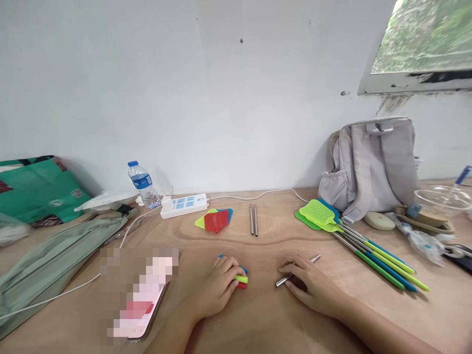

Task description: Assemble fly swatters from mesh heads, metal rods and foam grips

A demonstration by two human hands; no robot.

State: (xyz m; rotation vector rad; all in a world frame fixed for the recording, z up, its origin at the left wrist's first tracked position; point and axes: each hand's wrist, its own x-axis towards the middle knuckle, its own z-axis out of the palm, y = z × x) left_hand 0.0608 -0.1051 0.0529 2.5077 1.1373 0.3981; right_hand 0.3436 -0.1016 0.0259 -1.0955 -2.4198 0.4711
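My left hand (pixel 221 285) is closed over a small bundle of plastic handles (pixel 241 279); blue, yellow-green and red ends stick out past the thumb, and the rest is under the palm. My right hand (pixel 311 287) has its fingers and thumb around a silver metal rod (pixel 283 280), which lies slanted low over the table. Beyond the hands, two similar metal rods (pixel 254 220) lie side by side. To their left are stacked fly swatter heads (pixel 217 221) in red, yellow and blue. Several whole fly swatters (pixel 354 236) with green, yellow-green and blue handles lie at right.
A phone (pixel 147 300) with a blurred screen lies left of my left hand. Along the wall stand a water bottle (pixel 142 183), a power strip (pixel 184 205) with a white cable, and a grey backpack (pixel 372 162). A plastic cup (pixel 440 201) is at far right, a green bag (pixel 40 189) far left.
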